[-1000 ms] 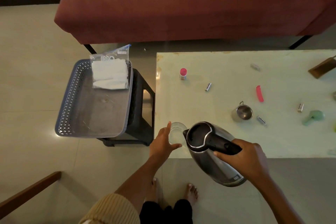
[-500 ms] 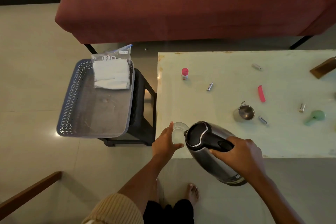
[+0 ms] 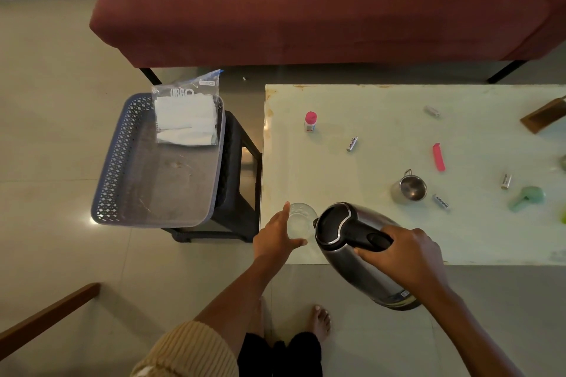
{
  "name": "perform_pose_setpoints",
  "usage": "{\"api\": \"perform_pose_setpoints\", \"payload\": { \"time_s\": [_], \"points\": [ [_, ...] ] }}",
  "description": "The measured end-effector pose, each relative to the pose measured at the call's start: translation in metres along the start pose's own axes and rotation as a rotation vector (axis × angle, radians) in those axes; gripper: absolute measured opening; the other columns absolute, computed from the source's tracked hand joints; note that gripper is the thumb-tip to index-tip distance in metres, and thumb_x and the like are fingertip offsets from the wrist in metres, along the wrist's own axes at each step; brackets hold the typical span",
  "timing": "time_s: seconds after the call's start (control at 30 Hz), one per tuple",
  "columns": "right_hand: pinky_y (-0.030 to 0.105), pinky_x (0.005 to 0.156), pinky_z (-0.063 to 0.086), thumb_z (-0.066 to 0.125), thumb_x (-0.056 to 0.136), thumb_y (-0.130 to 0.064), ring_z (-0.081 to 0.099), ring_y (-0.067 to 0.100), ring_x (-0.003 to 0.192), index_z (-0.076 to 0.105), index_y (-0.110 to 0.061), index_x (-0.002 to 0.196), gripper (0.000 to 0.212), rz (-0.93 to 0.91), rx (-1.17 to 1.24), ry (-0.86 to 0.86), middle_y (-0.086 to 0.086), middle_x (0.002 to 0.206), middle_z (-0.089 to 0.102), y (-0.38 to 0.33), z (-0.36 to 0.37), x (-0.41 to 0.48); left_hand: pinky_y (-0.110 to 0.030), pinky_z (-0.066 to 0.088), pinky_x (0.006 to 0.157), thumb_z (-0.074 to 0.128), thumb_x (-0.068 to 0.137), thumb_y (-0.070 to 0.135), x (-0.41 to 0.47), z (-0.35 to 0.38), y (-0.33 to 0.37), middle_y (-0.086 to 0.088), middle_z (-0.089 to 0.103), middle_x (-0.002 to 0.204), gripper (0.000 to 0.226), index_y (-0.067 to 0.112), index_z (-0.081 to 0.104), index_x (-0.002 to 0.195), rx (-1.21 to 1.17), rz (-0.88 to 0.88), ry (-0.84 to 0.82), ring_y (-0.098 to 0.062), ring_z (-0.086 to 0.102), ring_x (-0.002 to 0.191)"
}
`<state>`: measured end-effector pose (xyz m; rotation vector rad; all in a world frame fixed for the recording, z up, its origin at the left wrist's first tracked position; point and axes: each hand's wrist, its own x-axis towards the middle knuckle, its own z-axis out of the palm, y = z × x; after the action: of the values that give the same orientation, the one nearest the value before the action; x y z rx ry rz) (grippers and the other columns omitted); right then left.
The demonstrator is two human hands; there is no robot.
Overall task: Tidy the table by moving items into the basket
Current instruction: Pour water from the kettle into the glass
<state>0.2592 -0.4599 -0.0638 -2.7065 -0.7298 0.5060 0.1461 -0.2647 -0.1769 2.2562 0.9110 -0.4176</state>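
Left hand [image 3: 277, 235] is wrapping thumb and fingers round a clear round glass tumbler [image 3: 301, 219], which is standing at the near-left corner of the pale green glossy worktop [image 3: 352, 107], close to both edges. Right hand [image 3: 404, 254] is clenching the black handle of a brushed-steel electric kettle with a black lid [image 3: 333, 223]. The kettle is tilting with its spout just beside the tumbler rim, and its base is hanging out past the worktop's near edge, over the floor.

The grey-blue rectangular plastic basket with lattice-perforated walls [image 3: 116, 159] is sitting on a black stool [image 3: 235, 162] left of the worktop, with a narrow gap between stool and worktop edge. A clear zip bag holding folded white cloth [image 3: 185, 119] is leaning in its far-right corner, and bare basket floor is showing nearer the camera.

A small pink-capped bottle [image 3: 310, 121], a cylindrical battery [image 3: 352, 144], a flat pink clip [image 3: 439, 157] and a small steel cup [image 3: 409, 189] are lying well apart further along the worktop.
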Motion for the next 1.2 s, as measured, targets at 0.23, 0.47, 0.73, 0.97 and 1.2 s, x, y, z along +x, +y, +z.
{"api": "perform_pose_setpoints", "payload": {
  "time_s": [0.23,0.47,0.73,0.97,1.2],
  "points": [
    [0.017,0.045,0.028,0.072,0.062,-0.057,0.038,0.005,0.045,0.053,-0.024,0.061,0.038,-0.049,-0.048,0.013,-0.013,0.047,0.038,-0.0021,-0.0031,0.0038,-0.036,0.048,0.093,0.071,0.075,0.048,-0.0004,0.0005,0.0001,0.003,0.041,0.147,0.099,0.027,0.009,0.149,-0.011,0.002,0.008,-0.020,0.047,0.129],
    [0.022,0.049,0.036,0.069,0.065,-0.059,0.045,0.014,0.051,0.058,-0.019,0.066,0.041,-0.038,-0.073,-0.018,-0.009,0.053,0.046,-0.0051,-0.0064,0.0048,-0.035,0.047,0.092,0.071,0.075,0.049,-0.0009,0.0003,0.0007,0.004,0.041,0.147,0.099,0.028,0.010,0.149,-0.003,-0.006,0.015,-0.019,0.047,0.129],
    [0.022,0.053,0.039,0.068,0.068,-0.057,0.048,0.014,0.055,0.065,-0.018,0.079,0.040,-0.047,-0.068,-0.038,-0.007,0.059,0.050,-0.0073,-0.0098,0.0056,-0.035,0.048,0.090,0.071,0.076,0.046,-0.0002,-0.0004,0.0032,0.002,0.043,0.146,0.098,0.027,0.010,0.149,0.012,-0.017,0.000,-0.021,0.049,0.126],
    [0.022,0.050,0.035,0.066,0.067,-0.059,0.046,0.013,0.052,0.061,-0.019,0.072,0.040,-0.042,-0.065,-0.046,-0.010,0.055,0.046,-0.0059,-0.0090,0.0067,-0.036,0.049,0.093,0.072,0.076,0.044,-0.0002,-0.0005,0.0053,0.000,0.044,0.145,0.097,0.025,0.010,0.149,0.006,-0.025,-0.003,-0.022,0.051,0.124],
    [0.021,0.050,0.037,0.067,0.068,-0.057,0.047,0.011,0.052,0.059,-0.021,0.071,0.037,-0.057,-0.068,-0.046,-0.010,0.055,0.047,-0.0044,-0.0086,0.0076,-0.037,0.049,0.094,0.072,0.076,0.043,-0.0004,-0.0004,0.0041,0.000,0.046,0.143,0.097,0.025,0.011,0.149,-0.012,-0.019,-0.003,-0.022,0.050,0.125]
  ]
}}
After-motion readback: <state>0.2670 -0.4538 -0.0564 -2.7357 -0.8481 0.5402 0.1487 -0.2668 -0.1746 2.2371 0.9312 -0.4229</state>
